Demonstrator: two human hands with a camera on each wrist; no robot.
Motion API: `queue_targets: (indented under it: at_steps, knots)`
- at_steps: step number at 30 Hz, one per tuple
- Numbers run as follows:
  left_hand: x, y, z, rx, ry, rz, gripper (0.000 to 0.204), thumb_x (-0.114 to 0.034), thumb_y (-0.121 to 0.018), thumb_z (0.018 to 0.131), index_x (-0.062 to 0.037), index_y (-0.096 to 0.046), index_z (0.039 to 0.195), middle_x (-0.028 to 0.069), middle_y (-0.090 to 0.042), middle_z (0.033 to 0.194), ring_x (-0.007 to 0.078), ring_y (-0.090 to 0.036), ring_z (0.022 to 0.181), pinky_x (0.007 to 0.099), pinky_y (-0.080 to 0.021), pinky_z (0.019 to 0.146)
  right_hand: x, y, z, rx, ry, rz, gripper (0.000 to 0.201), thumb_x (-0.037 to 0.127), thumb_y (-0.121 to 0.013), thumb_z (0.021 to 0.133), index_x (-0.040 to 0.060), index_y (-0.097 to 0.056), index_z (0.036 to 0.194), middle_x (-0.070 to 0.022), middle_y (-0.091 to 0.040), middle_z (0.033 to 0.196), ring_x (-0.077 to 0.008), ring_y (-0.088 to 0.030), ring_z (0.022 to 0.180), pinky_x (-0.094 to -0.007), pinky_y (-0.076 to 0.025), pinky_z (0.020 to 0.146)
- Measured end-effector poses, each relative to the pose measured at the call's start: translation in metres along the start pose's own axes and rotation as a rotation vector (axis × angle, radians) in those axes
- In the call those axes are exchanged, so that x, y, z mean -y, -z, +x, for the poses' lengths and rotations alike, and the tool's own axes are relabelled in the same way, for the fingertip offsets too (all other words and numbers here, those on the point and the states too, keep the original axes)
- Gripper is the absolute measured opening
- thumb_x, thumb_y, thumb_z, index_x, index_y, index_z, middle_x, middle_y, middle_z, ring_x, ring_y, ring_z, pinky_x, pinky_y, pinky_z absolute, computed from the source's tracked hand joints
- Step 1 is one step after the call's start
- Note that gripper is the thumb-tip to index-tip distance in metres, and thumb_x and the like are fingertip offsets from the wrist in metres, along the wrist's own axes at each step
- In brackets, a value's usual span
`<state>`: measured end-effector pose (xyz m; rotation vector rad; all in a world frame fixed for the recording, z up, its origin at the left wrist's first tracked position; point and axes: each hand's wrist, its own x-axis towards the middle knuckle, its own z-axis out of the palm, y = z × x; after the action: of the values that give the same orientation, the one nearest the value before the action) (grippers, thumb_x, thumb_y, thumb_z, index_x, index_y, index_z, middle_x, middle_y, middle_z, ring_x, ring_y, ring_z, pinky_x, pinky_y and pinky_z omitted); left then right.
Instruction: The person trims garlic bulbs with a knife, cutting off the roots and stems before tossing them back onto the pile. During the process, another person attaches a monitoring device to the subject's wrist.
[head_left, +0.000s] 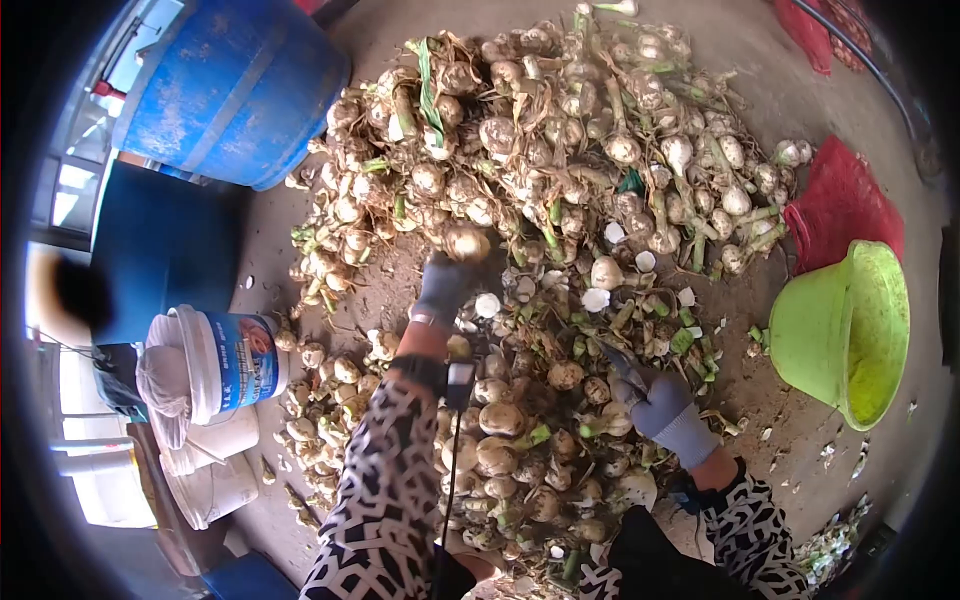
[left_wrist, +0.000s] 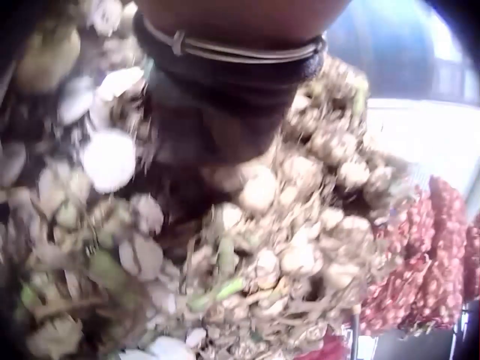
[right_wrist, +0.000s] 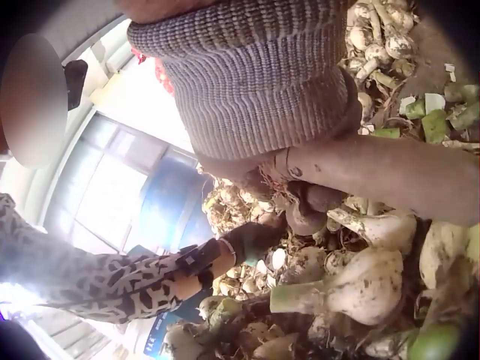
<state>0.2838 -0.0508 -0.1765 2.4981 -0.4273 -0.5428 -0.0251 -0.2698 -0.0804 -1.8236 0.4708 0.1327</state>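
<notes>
Blurred in the head view, my gloved left hand (head_left: 440, 288) grips a garlic bulb (head_left: 466, 241) at the near edge of a big heap of untrimmed garlic (head_left: 540, 135). From the left wrist, the dark glove (left_wrist: 221, 112) hides most of the fingers. My right hand (head_left: 668, 412), in a grey knit glove, hovers low over trimmed garlic bulbs (head_left: 500, 455). It holds a tool by a smooth wooden handle (right_wrist: 382, 176); the tool's working end is hidden. Close beneath that hand lies a bulb with a short cut stem (right_wrist: 367, 289).
Cut stems (head_left: 660, 330) and white root slices litter the middle. A lime-green tub (head_left: 785, 335) and red mesh bag (head_left: 845, 205) stand right. On the left are a blue barrel (head_left: 235, 90) and a white bucket (head_left: 205, 365). Filled red net bags (left_wrist: 420, 262) stand beyond the heap.
</notes>
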Motion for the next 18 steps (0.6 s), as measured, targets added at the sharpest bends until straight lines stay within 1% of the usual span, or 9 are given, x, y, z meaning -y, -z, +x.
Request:
queue_targets:
  at_steps: [1,3,4,5,6,10,15,17,18]
  knots:
    - [-0.002,0.009,-0.017,0.027,-0.296,0.224,0.031,-0.006,-0.067,0.084,-0.0029,-0.059,0.114,0.0123,-0.066,0.105,0.0192,-0.065,0.097,0.0235,-0.054,0.078,0.005,0.0,0.002,-0.026,0.125,-0.079,0.007,0.011,-0.06,0.083,0.0087,-0.065,0.088,-0.0117,-0.064,0.074,-0.0294,-0.061,0.062,-0.0362,-0.048,0.058]
    - [-0.022,0.025,-0.073,0.153,-0.511,0.087,0.047,-0.003,-0.069,0.08,-0.007,-0.053,0.124,0.0087,-0.061,0.118,0.0176,-0.06,0.107,0.027,-0.051,0.09,0.03,0.001,0.006,-0.071,0.221,-0.188,0.007,0.012,-0.062,0.081,0.0093,-0.063,0.087,-0.0109,-0.063,0.073,-0.0309,-0.062,0.063,-0.0375,-0.049,0.057]
    - [-0.048,0.035,-0.103,0.35,-0.2,-0.535,0.061,0.001,-0.071,0.074,-0.0076,-0.048,0.13,0.008,-0.058,0.124,0.0187,-0.058,0.11,0.0293,-0.05,0.094,0.042,0.002,0.008,-0.114,0.32,-0.313,0.009,0.013,-0.063,0.078,0.0099,-0.062,0.086,-0.0101,-0.062,0.073,-0.0323,-0.062,0.064,-0.0389,-0.049,0.057]
    - [-0.077,0.046,-0.134,0.36,0.171,-1.168,0.074,0.006,-0.074,0.069,-0.0082,-0.044,0.135,0.0072,-0.055,0.129,0.0197,-0.056,0.114,0.0317,-0.049,0.098,0.049,0.005,0.009,-0.113,0.4,-0.401,0.016,0.017,-0.067,0.074,0.0103,-0.061,0.088,-0.0109,-0.062,0.073,-0.0318,-0.064,0.066,-0.0407,-0.051,0.057]
    - [-0.087,0.044,-0.151,0.354,-0.161,-0.91,0.081,0.006,-0.077,0.066,-0.0058,-0.042,0.137,0.0076,-0.057,0.127,0.0213,-0.057,0.112,0.0315,-0.049,0.097,0.058,0.006,0.007,-0.124,0.395,-0.405,0.016,0.017,-0.067,0.074,0.0103,-0.061,0.088,-0.0109,-0.062,0.073,-0.0318,-0.064,0.066,-0.0407,-0.051,0.057]
    - [-0.132,0.061,-0.202,0.476,-0.258,-0.77,0.079,-0.011,-0.08,0.073,-0.003,-0.037,0.139,0.0111,-0.056,0.128,0.0208,-0.058,0.112,0.0345,-0.048,0.096,0.093,0.018,-0.013,-0.11,0.502,-0.721,0.021,0.018,-0.068,0.072,0.0082,-0.061,0.089,-0.0113,-0.064,0.078,-0.0279,-0.066,0.062,-0.0395,-0.054,0.053]
    - [-0.168,0.052,-0.22,0.072,-0.655,-0.185,0.104,-0.04,-0.087,0.066,0.0033,-0.026,0.139,0.0142,-0.059,0.12,0.021,-0.061,0.108,0.0323,-0.05,0.09,0.085,0.023,-0.033,-0.103,0.53,-0.833,0.026,0.02,-0.068,0.072,0.0079,-0.062,0.094,-0.0097,-0.06,0.078,-0.0257,-0.066,0.062,-0.0387,-0.053,0.049]
    - [-0.176,0.043,-0.233,0.207,-0.21,-0.694,0.105,-0.039,-0.089,0.063,0.0025,-0.027,0.138,0.0129,-0.061,0.116,0.0202,-0.063,0.102,0.0316,-0.05,0.089,0.082,0.024,-0.034,-0.112,0.518,-0.824,0.027,0.02,-0.068,0.072,0.0083,-0.063,0.096,-0.0098,-0.06,0.079,-0.026,-0.066,0.062,-0.0389,-0.054,0.05]
    - [-0.174,0.041,-0.237,0.211,-0.209,-0.697,0.105,-0.039,-0.089,0.063,0.0025,-0.027,0.138,0.0129,-0.061,0.116,0.0202,-0.063,0.102,0.0316,-0.05,0.089,0.081,0.025,-0.035,-0.088,0.495,-0.814,0.029,0.02,-0.069,0.072,0.0089,-0.062,0.097,-0.0096,-0.061,0.08,-0.026,-0.066,0.063,-0.0385,-0.054,0.052]
